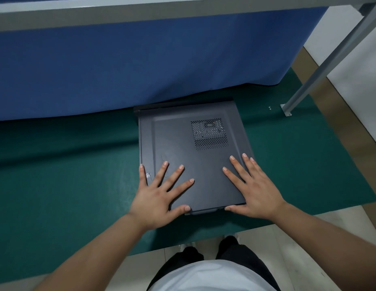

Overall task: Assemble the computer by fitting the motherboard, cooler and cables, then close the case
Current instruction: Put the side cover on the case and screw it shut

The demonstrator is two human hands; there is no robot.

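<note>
A dark grey computer case (178, 135) lies flat on the green mat, its side panel on top with a perforated vent (210, 133) near the far right. My left hand (157, 196) rests flat on the panel's near left part, fingers spread, thumb hooked at the near edge. My right hand (254, 190) lies flat on the near right part, fingers spread, thumb along the near edge. The inside of the case is hidden under the panel, apart from a little seen through the vent holes.
The green mat (67, 175) covers the tabletop. A blue cloth (119, 66) hangs behind the case. A grey metal leg (309, 85) with a foot plate and two small screws (270, 107) stand at the right. The table's near edge is close to my body.
</note>
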